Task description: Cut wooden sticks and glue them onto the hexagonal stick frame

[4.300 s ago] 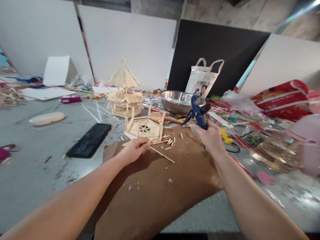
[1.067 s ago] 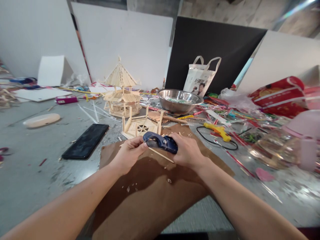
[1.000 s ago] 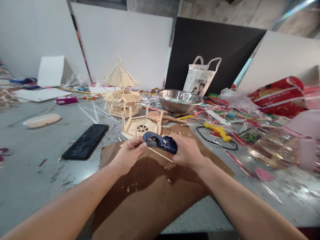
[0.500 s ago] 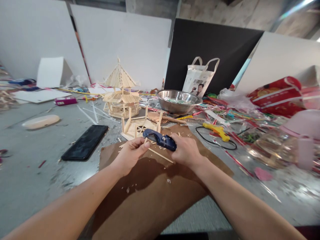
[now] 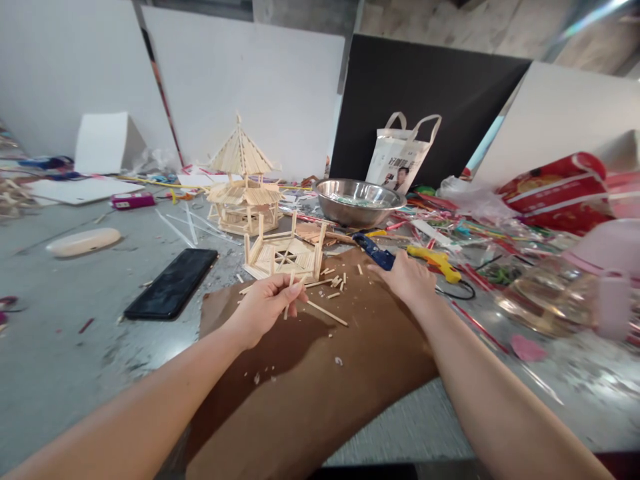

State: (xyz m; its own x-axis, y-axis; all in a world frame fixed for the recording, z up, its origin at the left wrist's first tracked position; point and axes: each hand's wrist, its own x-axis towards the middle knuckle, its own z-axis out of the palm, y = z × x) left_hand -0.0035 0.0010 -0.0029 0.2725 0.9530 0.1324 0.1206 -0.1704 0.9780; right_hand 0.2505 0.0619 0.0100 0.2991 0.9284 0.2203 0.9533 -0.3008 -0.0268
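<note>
Head view: the left hand [image 5: 266, 303] is pinching a short pale stick [image 5: 287, 308], its grip closing thumb against fingers, with one end poking out above and the other below. This hand is hovering over a brown sheet [image 5: 320, 400] that is covering part of the grey desk [image 5: 80, 353]. The right hand [image 5: 411, 279] is wrapping its grip around a blue tool [image 5: 373, 250], whose head is pointing away from the person, toward the far side of the desk; the palm is hiding the rest of it. Between the two hands, a longer stick [image 5: 327, 314] is lying slantwise on the sheet, and small cut pieces [image 5: 336, 283] are lying scattered behind it. Just beyond the left hand, a six-sided stick frame [image 5: 256, 267] with upright posts is standing, and behind that a roofed stick pavilion [image 5: 245, 193] is rising to a point. A black phone [image 5: 171, 284] is lying left of the sheet. Farther back, a metal bowl [image 5: 350, 217] is sitting before a white bag [image 5: 397, 157], while a yellow tool [image 5: 434, 261] is lying just beside the right hand.
</note>
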